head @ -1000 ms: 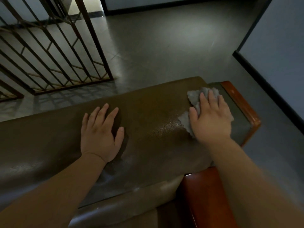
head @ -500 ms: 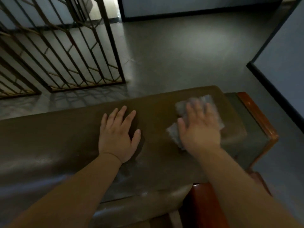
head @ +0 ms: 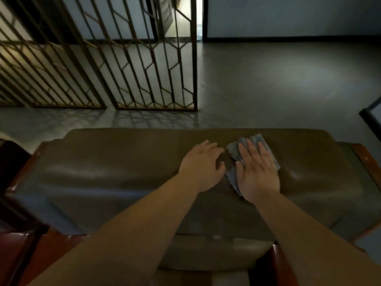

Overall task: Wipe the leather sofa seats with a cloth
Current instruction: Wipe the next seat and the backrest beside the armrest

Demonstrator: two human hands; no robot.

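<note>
1. Presently, at centre frame, I log the right hand (head: 257, 172): palm down, fingers straight and together, pressing the cloth flat.
2. I note the cloth (head: 232, 176): grey, rumpled, lying on the sofa cushion right of centre, mostly under the right hand; its edges show past the fingertips and along the thumb side.
3. I record the left hand (head: 203, 167): resting on the leather just beside the cloth, fingers loosely bent, gripping nothing.
4. I list the sofa (head: 103, 172): dark olive leather, spanning the middle of the frame, with reddish wooden arms (head: 365, 159) at both edges.
5. I see a metal gate (head: 132, 58), upper left, standing on the grey floor (head: 278, 83).
</note>
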